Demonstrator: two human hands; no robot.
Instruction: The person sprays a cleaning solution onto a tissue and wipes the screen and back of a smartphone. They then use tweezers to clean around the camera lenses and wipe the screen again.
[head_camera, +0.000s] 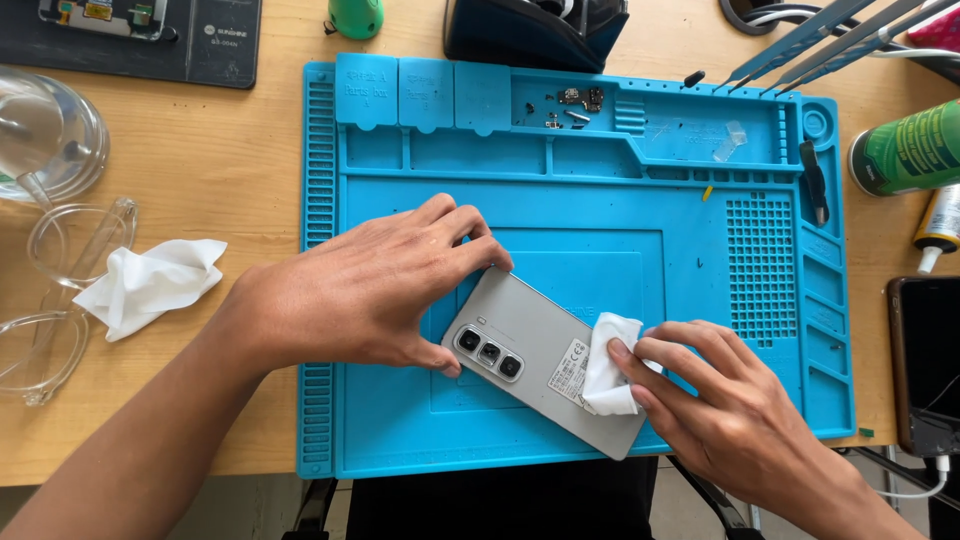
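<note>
Diagonally, phone (545, 360) camera-end toward left hand (360, 295).

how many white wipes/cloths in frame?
2. One crumpled wipe lies on the wooden desk, left of the blue mat. The other folded wipe is pressed by the right hand onto the grey phone. None seem hidden.

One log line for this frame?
left hand: steadies phone | right hand: presses wipe on phone back | phone face-down on blue mat
</note>
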